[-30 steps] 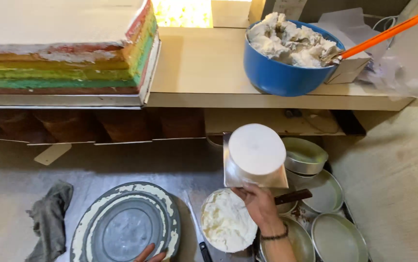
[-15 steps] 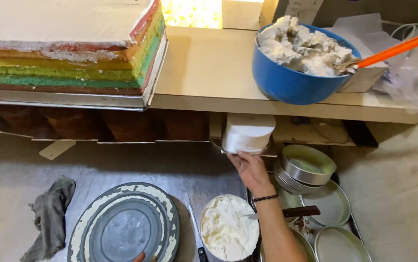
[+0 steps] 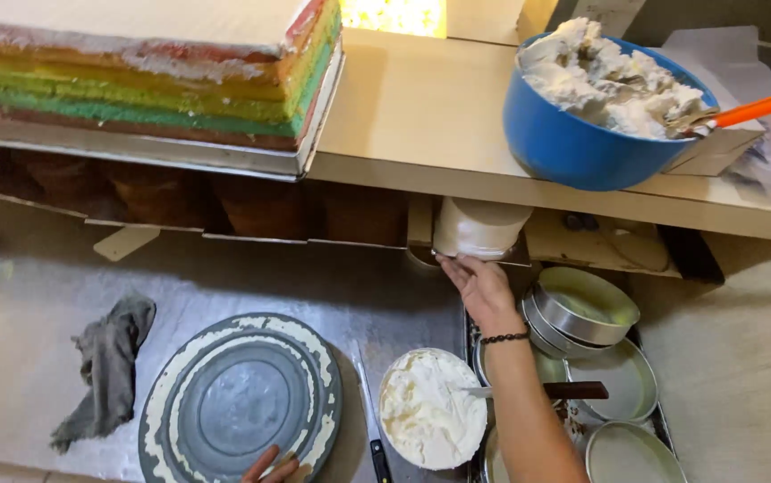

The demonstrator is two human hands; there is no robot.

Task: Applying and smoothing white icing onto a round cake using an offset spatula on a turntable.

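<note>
A small round white-iced cake (image 3: 482, 227) on a flat board is held up under the edge of the wooden shelf (image 3: 421, 116), at about 12 o'clock from the right hand (image 3: 482, 288). The board's near edge is met by the right hand's fingertips (image 3: 453, 264), the fingers being stretched forward and slightly spread beneath it; whether the thumb is clamped on the board cannot be told. A dark bead bracelet (image 3: 504, 338) is worn on that wrist.

Only two or three fingertips of the left hand (image 3: 271, 467) are seen, at the bottom edge of the frame, laid on the near rim of the grey turntable (image 3: 241, 402), which is smeared with cream around its border. Whether that hand is spread or curled cannot be told.

At 3 o'clock from the turntable a white bowl of cream (image 3: 430, 420) is set, with a knife (image 3: 369, 420) lying between the two. A spatula (image 3: 546, 391) is laid across the bowl's right side. At 4 o'clock from the right hand, stacked round metal cake tins (image 3: 582, 309) are kept on a tray. A grey cloth (image 3: 108, 367) is left at 9 o'clock from the turntable.

On the shelf, a layered rainbow sheet cake (image 3: 144, 72) is seen at upper left, and a blue bowl of frosting (image 3: 582, 134) with an orange-handled spatula (image 3: 761, 105) at upper right.
</note>
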